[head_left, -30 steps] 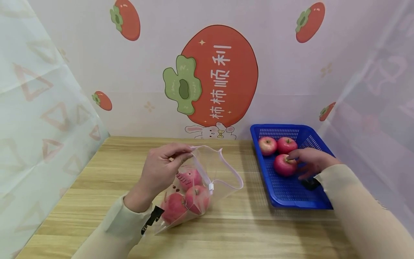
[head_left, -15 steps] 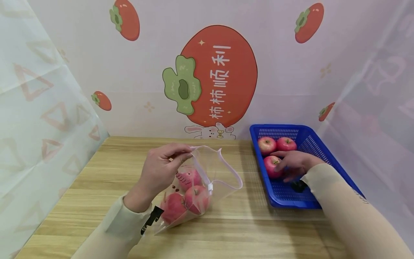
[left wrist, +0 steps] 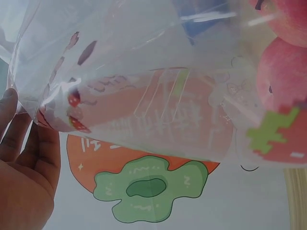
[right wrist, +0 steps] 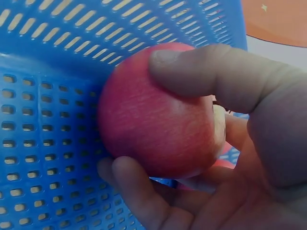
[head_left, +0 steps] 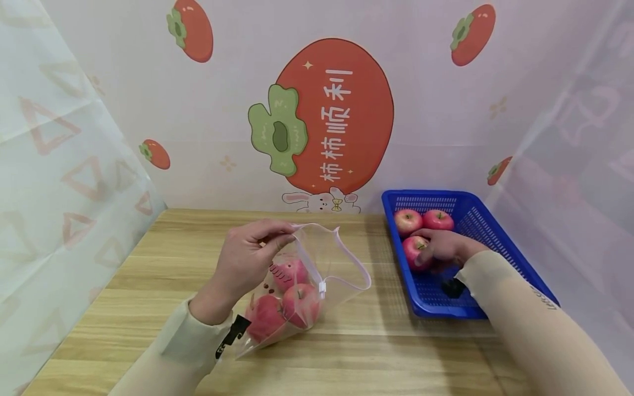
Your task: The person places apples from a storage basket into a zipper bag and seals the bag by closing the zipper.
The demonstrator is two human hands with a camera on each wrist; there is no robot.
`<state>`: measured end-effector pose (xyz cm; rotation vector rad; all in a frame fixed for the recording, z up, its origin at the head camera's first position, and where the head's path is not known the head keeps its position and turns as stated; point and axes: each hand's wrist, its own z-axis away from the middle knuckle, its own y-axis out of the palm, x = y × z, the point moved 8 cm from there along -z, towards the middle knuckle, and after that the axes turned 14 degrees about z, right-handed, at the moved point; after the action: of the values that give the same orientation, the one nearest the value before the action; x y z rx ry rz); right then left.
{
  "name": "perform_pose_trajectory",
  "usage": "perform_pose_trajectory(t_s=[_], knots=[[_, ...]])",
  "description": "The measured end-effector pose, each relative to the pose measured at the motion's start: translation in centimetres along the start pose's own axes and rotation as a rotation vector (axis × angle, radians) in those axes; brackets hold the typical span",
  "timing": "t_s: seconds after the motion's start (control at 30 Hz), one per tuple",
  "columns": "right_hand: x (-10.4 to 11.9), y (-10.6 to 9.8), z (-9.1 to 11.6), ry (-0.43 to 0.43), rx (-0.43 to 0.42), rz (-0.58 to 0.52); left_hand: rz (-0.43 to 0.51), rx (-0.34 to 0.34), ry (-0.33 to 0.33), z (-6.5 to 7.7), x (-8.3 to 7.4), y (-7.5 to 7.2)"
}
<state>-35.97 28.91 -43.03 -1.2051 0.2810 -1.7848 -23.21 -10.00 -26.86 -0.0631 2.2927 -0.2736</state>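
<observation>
A clear zip-top bag point(head_left: 342, 272) with a white slider point(head_left: 322, 289) stands on the table, its mouth spread. My left hand point(head_left: 242, 264) pinches the rim at the left of the mouth. Inside lie three red apples point(head_left: 301, 305); two partly show in the left wrist view. Over in the blue basket point(head_left: 431, 311), my right hand point(head_left: 448, 246) grips a red apple point(right wrist: 148, 115). In the right wrist view the thumb lies over the fruit and the fingers curl beneath, close to the basket wall.
Two more apples sit in the basket's far left corner, one pale red point(head_left: 408, 221) and one deeper red point(head_left: 440, 219). The wooden table point(head_left: 346, 357) meets a printed back sheet point(head_left: 208, 121), with sheets on both sides.
My right hand has moved left inside the basket and closed around the front apple, which has shifted left against the wall. The left hand and bag look the same.
</observation>
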Motion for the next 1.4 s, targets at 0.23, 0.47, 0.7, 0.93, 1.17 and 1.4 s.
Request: perform_pose_trajectory(t_s=[0.23, 0.47, 0.7, 0.93, 1.17, 1.4], knots=[[-0.1, -0.5, 0.1, 0.012, 0.002, -0.061, 0.007, -0.004, 0.002, 0.1, 0.0, 0.0], [0.4, -2.2, 1.3, -0.035, -0.048, -0.140, 0.011, -0.001, 0.005, 0.1, 0.1, 0.0], [2.4, -4.1, 3.6, -0.137, -0.131, -0.245, 0.028, -0.002, -0.001, 0.1, 0.2, 0.0], [5.5, -4.1, 5.7, -0.201, -0.146, -0.235, 0.041, 0.000, -0.003, 0.1, 0.2, 0.2], [10.0, -2.0, 7.4, -0.261, -0.152, -0.159, 0.040, 0.003, -0.004, 0.1, 0.2, 0.2], [15.2, 1.3, 9.3, -0.383, -0.131, -0.070, 0.039, 0.009, 0.013, 0.0, 0.2, 0.5]])
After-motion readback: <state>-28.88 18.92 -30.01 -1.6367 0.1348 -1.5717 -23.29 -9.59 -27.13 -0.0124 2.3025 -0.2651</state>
